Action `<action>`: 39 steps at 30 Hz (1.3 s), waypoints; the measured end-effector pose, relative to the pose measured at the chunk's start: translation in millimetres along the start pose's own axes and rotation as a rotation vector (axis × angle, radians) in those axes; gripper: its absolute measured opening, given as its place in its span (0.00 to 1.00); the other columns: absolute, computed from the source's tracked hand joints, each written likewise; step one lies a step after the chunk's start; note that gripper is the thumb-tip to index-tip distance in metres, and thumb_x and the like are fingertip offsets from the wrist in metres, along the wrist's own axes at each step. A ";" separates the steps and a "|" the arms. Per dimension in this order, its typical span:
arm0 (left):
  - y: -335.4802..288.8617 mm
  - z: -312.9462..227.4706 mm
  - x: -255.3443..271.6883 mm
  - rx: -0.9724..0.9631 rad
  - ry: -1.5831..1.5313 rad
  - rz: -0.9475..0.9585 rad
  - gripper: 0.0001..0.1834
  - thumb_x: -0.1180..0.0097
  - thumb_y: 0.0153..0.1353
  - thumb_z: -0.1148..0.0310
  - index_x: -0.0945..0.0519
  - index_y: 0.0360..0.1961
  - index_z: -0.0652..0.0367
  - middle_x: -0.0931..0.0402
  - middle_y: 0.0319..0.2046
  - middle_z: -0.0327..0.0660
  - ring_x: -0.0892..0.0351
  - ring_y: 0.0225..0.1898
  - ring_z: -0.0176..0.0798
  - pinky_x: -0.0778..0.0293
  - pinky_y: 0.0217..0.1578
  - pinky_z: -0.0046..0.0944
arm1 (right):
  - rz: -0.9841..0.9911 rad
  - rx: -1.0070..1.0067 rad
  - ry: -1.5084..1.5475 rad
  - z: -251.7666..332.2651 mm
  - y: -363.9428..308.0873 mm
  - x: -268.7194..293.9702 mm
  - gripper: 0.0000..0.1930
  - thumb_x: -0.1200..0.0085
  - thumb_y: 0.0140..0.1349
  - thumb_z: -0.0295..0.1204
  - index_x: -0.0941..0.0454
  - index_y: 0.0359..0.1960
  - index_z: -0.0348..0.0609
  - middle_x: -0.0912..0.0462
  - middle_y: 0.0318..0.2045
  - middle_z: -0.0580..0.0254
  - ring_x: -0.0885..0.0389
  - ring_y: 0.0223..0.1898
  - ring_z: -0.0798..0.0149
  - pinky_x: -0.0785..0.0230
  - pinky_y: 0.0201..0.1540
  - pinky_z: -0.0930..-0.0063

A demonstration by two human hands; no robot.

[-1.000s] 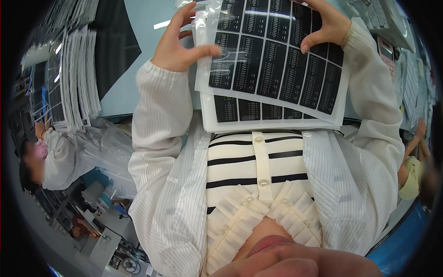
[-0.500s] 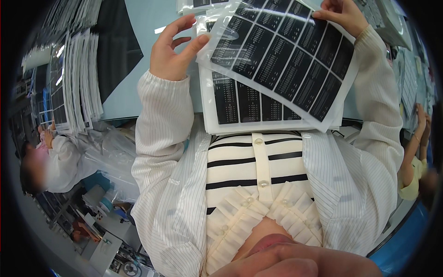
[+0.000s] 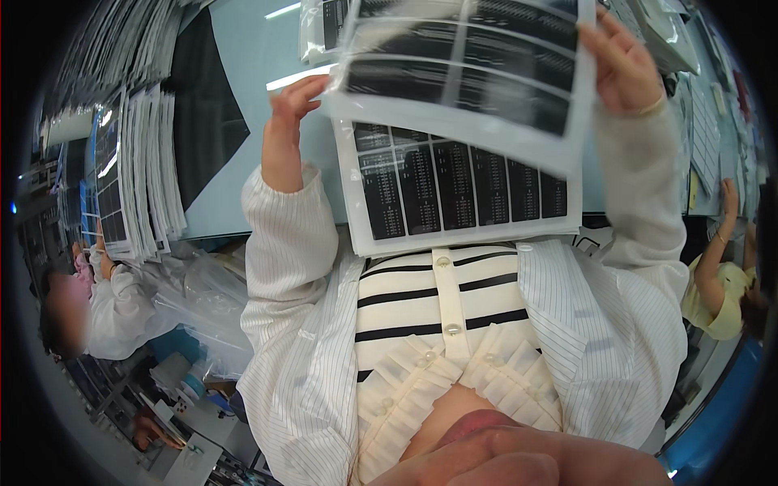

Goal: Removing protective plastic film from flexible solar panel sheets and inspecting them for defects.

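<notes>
black-printed sheet [image 3: 462, 85] is up in the air, over a neat stack of sheets [image 3: 462, 194] with black boxes on them. to do this well, it seems best to hold the thin sheet softly, only by its pale edges, so the black print does not get finger marks. a hard squeeze could make a crease. both sides should be held about level, so the low corner does not drag on the stack.

the right hand [image 3: 628, 69] has a narrow grip, with the thumb and fingers pinching the sheet's right edge. the left hand [image 3: 288, 125] is at the left edge, with its fingers bent in. i cannot tell if that grip is pinching or just touching.

so the sheet lies between the two hands, tilted and a bit blurry, with its near edge hanging down closer to the person than both grips. its far end goes out of view. the stack sits by the near edge of the pale blue tabletop [image 3: 231, 57], close to the striped shirt [image 3: 405, 292].
</notes>
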State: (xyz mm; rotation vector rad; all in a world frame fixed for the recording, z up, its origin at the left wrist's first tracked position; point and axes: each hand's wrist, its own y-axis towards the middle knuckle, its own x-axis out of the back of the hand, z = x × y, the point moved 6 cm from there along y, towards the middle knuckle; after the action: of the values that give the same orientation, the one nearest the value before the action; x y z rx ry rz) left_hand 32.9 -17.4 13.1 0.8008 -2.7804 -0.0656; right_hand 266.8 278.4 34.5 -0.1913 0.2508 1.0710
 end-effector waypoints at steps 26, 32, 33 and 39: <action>-8.2 -15.4 -30.4 0.316 -0.348 0.197 0.26 0.53 0.57 0.78 0.43 0.56 0.68 0.24 0.40 0.48 0.23 0.40 0.35 0.26 0.38 0.31 | 0.052 0.356 -0.960 79.1 -66.0 -58.4 0.17 0.44 0.55 0.30 0.27 0.46 0.40 0.20 0.39 0.57 0.21 0.36 0.69 0.31 0.34 0.80; 0.5 -29.7 -39.8 0.348 -0.396 0.241 0.25 0.54 0.58 0.73 0.42 0.57 0.64 0.24 0.38 0.47 0.21 0.36 0.35 0.25 0.32 0.29 | 0.397 0.641 -1.138 31.3 6.9 -156.0 0.18 0.46 0.52 0.23 0.29 0.46 0.38 0.26 0.44 0.53 0.27 0.46 0.56 0.33 0.47 0.68; 2.8 -30.8 -36.9 0.344 -0.393 0.234 0.25 0.54 0.58 0.73 0.42 0.57 0.64 0.24 0.38 0.47 0.21 0.36 0.35 0.25 0.32 0.29 | 0.399 0.619 -1.147 12.7 18.0 -167.6 0.17 0.47 0.52 0.22 0.30 0.46 0.38 0.27 0.45 0.52 0.29 0.48 0.54 0.34 0.49 0.66; 13.9 0.3 -28.3 0.478 -0.561 -0.028 0.21 0.64 0.64 0.58 0.29 0.45 0.65 0.25 0.25 0.39 0.28 0.21 0.28 0.33 0.23 0.24 | 0.220 0.588 -1.092 -20.3 49.4 -199.2 0.14 0.55 0.56 0.20 0.29 0.46 0.40 0.28 0.39 0.56 0.27 0.41 0.58 0.33 0.45 0.70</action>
State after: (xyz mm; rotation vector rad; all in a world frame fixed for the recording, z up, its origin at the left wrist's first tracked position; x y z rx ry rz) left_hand 48.8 9.4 8.0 1.0652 -3.3726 0.4550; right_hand 130.2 128.5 72.1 0.9547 -0.4154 1.1313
